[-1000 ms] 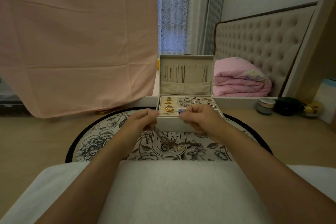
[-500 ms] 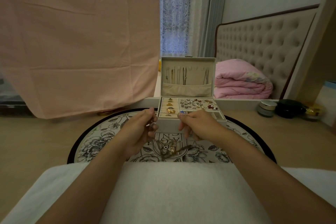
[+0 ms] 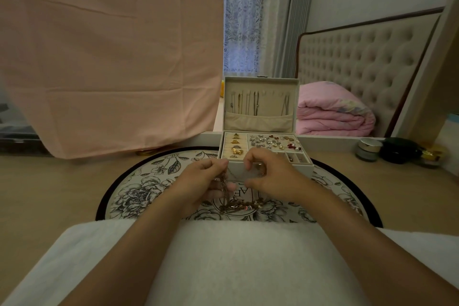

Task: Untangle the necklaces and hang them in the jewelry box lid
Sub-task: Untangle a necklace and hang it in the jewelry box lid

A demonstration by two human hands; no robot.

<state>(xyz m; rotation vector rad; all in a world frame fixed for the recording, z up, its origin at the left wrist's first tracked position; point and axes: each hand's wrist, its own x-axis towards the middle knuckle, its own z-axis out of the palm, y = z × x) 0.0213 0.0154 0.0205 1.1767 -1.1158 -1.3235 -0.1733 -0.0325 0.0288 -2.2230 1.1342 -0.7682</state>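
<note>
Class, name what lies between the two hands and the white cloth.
Head view: the tangled necklaces, lying on the floral mat.

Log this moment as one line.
stage: untangling | left hand: pinches tangled necklaces | right hand: pinches them too | jewelry box lid: open, several chains hung

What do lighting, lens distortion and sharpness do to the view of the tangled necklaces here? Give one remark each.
Head view: dim, warm light, brightest at the curtained window, no glare. Head view: the wide lens bows the headboard and stretches the picture's edges. Head view: the tangled necklaces under the left hand and right hand look soft; single chains cannot be told apart.
</note>
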